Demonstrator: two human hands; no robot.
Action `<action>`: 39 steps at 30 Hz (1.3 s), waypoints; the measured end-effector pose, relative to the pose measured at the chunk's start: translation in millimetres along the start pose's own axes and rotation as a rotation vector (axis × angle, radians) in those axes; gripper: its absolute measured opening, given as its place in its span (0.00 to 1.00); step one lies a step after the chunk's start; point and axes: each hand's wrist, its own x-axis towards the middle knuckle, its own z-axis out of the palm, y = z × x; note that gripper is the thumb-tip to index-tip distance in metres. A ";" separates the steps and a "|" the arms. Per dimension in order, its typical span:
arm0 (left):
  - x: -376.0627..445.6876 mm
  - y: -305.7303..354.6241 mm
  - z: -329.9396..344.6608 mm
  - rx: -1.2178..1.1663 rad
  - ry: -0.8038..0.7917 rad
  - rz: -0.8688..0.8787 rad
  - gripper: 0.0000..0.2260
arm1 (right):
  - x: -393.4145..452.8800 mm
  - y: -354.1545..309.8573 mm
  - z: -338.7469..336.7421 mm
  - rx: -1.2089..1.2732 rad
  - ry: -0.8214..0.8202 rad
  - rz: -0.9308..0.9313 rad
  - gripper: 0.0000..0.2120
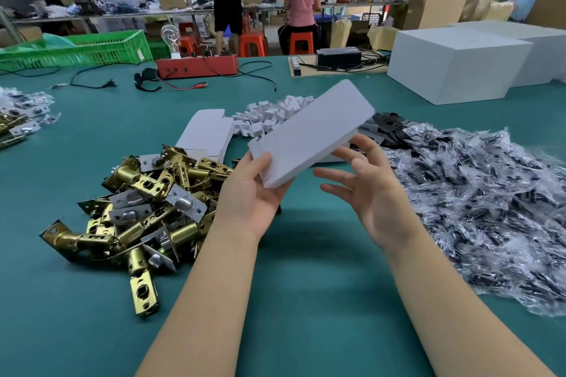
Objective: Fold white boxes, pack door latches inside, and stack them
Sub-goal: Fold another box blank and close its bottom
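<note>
A flat white box (pixel 312 131) is held tilted above the green table, its near end gripped by my left hand (pixel 254 196). Just to its right my right hand (pixel 370 190) is spread with fingers apart, its fingertips near the box's lower edge and holding nothing. A heap of brass and silver door latches (pixel 147 208) lies at the left of my left arm. More unfolded white box blanks (pixel 205 135) lie flat behind that heap.
Clear bags of dark screws (pixel 477 202) spread over the right side. Small white card inserts (pixel 269 116) and black plates (pixel 389 125) sit behind the box. Large white cartons (pixel 453 67), a red tester (pixel 196 66) and a green crate (pixel 92 49) stand at the far edge. People work beyond.
</note>
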 end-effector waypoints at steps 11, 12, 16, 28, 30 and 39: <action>0.0 -10.3 7.5 0.402 0.068 0.119 0.09 | 3.7 0.0 -9.4 0.087 0.280 0.222 0.04; 0.4 -8.7 6.4 0.382 0.041 0.112 0.10 | 3.9 0.1 -10.4 0.128 0.287 0.244 0.05; -0.2 -4.6 5.9 0.380 -0.047 0.063 0.11 | 5.0 -1.5 -13.0 0.254 0.354 0.269 0.06; -0.7 -8.7 4.1 0.293 -0.104 0.028 0.09 | 3.2 -3.8 -9.8 0.328 0.369 0.234 0.04; -3.2 -12.0 5.5 0.395 -0.134 0.024 0.10 | 3.5 -3.1 -7.4 0.219 0.420 0.232 0.03; -6.3 -33.6 14.3 0.631 0.070 0.217 0.03 | 1.0 7.8 10.7 0.298 0.354 0.221 0.21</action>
